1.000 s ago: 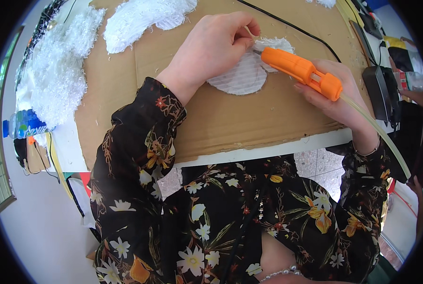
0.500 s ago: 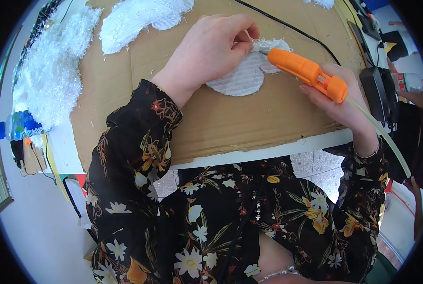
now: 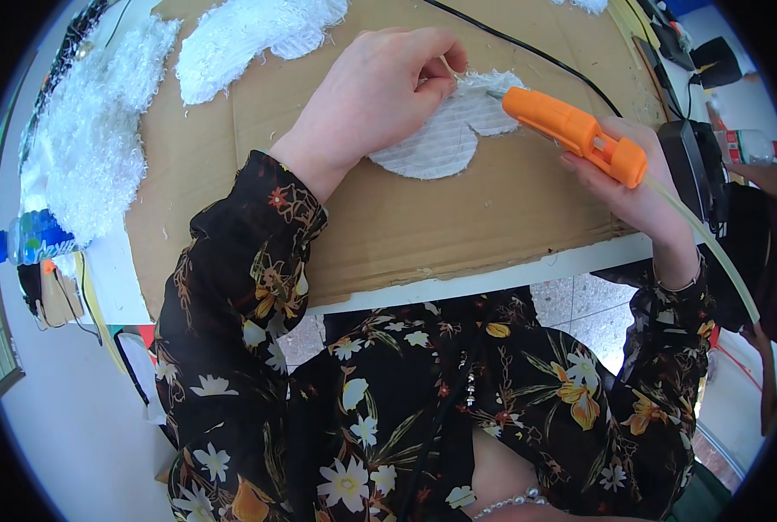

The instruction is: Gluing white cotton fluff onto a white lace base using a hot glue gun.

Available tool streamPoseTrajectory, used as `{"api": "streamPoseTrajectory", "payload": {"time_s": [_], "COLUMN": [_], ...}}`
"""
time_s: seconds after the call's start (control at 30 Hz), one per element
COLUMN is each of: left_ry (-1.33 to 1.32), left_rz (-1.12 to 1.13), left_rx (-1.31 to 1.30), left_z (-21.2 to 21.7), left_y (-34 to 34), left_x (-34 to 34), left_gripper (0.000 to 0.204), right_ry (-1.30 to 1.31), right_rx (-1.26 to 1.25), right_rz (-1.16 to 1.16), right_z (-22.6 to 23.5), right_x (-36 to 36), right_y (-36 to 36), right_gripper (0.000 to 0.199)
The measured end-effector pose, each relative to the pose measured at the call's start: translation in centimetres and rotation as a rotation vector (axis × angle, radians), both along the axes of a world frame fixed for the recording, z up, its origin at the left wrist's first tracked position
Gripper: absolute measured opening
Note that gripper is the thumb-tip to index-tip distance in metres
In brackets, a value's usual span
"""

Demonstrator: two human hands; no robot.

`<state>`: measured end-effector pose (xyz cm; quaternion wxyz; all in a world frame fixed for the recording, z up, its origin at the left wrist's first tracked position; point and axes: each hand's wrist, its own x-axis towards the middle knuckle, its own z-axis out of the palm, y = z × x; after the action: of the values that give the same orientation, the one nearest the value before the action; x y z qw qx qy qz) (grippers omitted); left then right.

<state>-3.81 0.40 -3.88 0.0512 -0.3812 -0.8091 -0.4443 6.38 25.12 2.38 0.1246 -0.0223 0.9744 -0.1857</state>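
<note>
If the gun (image 3: 576, 130) is hot, as we judge it may be, the chief danger from here is a burn: its tip (image 3: 495, 93) sits over the upper right part of the white piece (image 3: 436, 143), near the left hand (image 3: 375, 91), so a small slip of either hand could bring metal onto skin. We also see that the piece lies flat and looks light, with frayed edges; a drip or a drag of the tip could smear glue, snag loose threads or shift it across the board (image 3: 458, 230). The long, clear stick (image 3: 710, 239) trails from the back of the gun past the right wrist, and a knock to it could swing the nozzle off its mark. As for where things lie, we find the piece on the board, ahead of the person, below and to the right of the left fingers, with that hand partly covering its upper left side. Those fingers curl, thumb close to the forefinger, and we cannot tell whether they pinch anything. The right hand (image 3: 636, 178) wraps the gun from the right, grasping it firmly, and its fingers are clear of the piece. Beneath the board, we notice the surface's white edge (image 3: 493, 285).
</note>
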Motion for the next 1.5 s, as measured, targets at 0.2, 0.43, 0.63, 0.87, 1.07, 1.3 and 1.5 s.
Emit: {"api": "streamPoseTrajectory", "payload": {"time_s": [0.2, 0.43, 0.63, 0.87, 1.07, 1.3, 1.5], "left_ry": [-0.037, -0.060, -0.120, 0.042, 0.210, 0.445, 0.362], "left_rz": [-0.006, 0.012, -0.013, -0.042, -0.041, -0.143, -0.132], "left_rx": [-0.001, 0.008, -0.106, -0.033, -0.130, -0.328, -0.339], "left_z": [0.5, 0.5, 0.9, 0.0, 1.6, 2.5, 4.0], "left_y": [-0.3, -0.1, -0.5, 0.2, -0.6, -0.4, -0.4], "left_x": [0.1, 0.2, 0.1, -0.3, 1.1, 2.2, 3.1], "left_gripper": [0.015, 0.017, 0.018, 0.015, 0.012, 0.017, 0.016], "right_ry": [0.095, 0.111, 0.135, 0.056, -0.021, 0.225, 0.205], "right_rx": [-0.220, -0.224, -0.185, -0.252, -0.499, -0.815, -1.133], "right_rz": [0.131, 0.250, 0.247, 0.039, -0.051, -0.059, -0.378], "right_z": [-0.2, -0.7, -0.9, -1.0, -0.3, -0.7, 1.7], "right_x": [-0.2, -1.1, -1.0, 0.3, 1.2, 0.1, -1.3], "right_y": [-1.0, -1.6, -0.9, 1.1, 3.7, 3.8, 0.3], "right_gripper": [0.027, 0.027, 0.027, 0.033, 0.029, 0.033, 0.036]}}
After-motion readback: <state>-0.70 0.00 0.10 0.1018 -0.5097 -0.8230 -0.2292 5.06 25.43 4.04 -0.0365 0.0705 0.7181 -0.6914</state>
